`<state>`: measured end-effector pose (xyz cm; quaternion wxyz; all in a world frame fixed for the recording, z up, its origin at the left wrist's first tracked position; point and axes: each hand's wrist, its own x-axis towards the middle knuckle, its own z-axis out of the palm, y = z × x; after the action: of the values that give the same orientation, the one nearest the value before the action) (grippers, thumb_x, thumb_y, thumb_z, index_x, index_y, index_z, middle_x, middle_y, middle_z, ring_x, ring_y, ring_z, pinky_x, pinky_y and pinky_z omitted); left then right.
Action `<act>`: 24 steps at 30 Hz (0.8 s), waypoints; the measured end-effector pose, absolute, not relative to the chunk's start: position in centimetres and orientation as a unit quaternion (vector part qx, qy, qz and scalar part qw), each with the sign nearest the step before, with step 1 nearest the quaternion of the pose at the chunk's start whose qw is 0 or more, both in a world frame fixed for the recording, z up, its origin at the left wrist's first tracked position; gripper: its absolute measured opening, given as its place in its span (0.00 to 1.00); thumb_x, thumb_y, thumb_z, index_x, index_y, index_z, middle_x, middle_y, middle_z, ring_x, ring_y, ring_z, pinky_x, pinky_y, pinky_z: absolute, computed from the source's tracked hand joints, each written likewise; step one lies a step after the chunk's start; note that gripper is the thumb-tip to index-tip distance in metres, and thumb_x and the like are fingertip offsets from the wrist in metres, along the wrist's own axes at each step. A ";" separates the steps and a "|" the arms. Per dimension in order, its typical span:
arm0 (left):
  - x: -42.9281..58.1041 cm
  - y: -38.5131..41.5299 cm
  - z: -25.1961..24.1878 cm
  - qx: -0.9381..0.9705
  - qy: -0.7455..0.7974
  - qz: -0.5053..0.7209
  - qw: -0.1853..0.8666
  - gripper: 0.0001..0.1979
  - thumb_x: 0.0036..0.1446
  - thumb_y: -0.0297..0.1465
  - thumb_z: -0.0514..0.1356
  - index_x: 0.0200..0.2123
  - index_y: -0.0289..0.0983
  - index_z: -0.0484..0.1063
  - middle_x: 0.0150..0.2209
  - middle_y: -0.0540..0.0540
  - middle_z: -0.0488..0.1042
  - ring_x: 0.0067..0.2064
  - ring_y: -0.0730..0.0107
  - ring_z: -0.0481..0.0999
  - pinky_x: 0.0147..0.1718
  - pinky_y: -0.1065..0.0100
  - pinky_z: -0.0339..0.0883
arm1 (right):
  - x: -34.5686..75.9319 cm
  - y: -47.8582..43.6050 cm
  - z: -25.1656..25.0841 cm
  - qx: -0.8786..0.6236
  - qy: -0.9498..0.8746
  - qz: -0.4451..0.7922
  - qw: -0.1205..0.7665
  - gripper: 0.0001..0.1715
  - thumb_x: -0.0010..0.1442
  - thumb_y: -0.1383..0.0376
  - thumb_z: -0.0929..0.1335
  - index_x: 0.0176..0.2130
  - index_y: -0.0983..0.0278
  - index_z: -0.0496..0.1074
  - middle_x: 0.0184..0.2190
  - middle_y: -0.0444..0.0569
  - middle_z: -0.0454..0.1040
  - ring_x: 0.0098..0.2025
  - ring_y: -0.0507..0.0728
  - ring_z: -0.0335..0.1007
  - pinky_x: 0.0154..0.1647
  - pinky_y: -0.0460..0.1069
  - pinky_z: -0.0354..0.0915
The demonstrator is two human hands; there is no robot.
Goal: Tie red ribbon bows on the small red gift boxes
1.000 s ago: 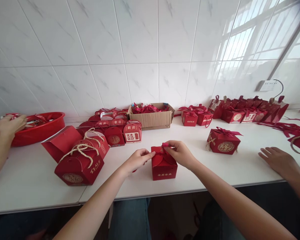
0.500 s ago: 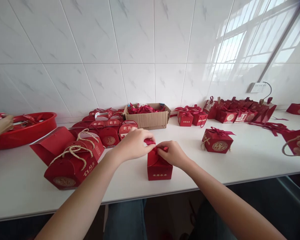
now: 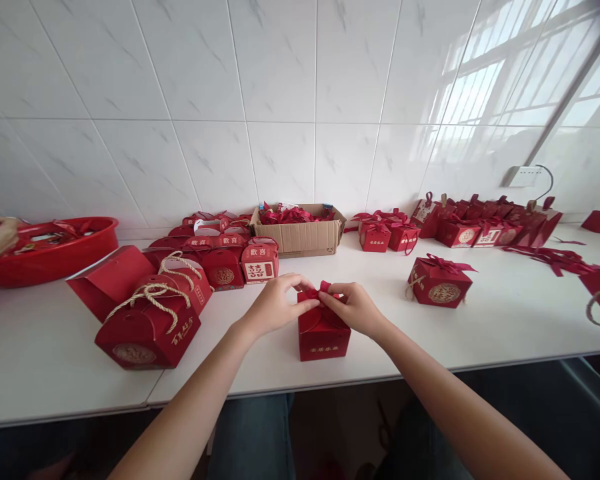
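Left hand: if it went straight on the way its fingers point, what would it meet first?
The ribbon on the box: the left hand points right and pinches it. Just past it is the right hand, pinching the same ribbon.

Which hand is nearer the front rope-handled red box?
Left. The left hand is right of the rope-handled box, at the small box; the right hand is farther right.

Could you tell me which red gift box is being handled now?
The small red box at the front edge of the table: the left hand and right hand both pinch the ribbon on its top. The others stand clear of both hands.
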<state>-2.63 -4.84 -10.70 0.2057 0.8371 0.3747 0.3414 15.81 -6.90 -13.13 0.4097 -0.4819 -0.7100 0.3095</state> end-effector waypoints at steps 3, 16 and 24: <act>-2.6 -5.6 -11.8 0.819 0.361 0.383 0.229 0.06 0.55 0.34 0.58 0.28 0.38 0.69 0.35 0.47 0.75 0.39 0.66 0.73 0.42 0.64 0.65 | 15.8 -7.1 -13.5 -0.486 -0.664 0.347 0.450 0.15 0.55 0.54 0.66 0.30 0.64 0.67 0.24 0.46 0.74 0.24 0.52 0.65 0.22 0.46 0.57; -1.1 -5.3 -13.3 0.800 0.360 0.425 0.225 0.04 0.53 0.28 0.57 0.30 0.38 0.63 0.30 0.50 0.69 0.36 0.70 0.72 0.41 0.66 0.67 | 15.9 -8.0 -13.4 -0.493 -0.703 0.267 0.437 0.09 0.54 0.60 0.69 0.36 0.59 0.76 0.35 0.49 0.77 0.36 0.58 0.73 0.39 0.52 0.66; -0.8 -5.6 -13.5 0.797 0.373 0.444 0.170 0.03 0.53 0.27 0.57 0.30 0.39 0.64 0.32 0.47 0.71 0.37 0.65 0.71 0.38 0.63 0.65 | 16.2 -7.9 -14.0 -0.537 -0.662 0.256 0.457 0.08 0.53 0.62 0.69 0.30 0.60 0.79 0.46 0.53 0.69 0.48 0.62 0.67 0.51 0.58 0.61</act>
<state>-0.78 -5.64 -13.47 0.1696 0.7968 0.3731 0.4440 16.22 -7.90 -13.99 0.4568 -0.5366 -0.6617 0.2560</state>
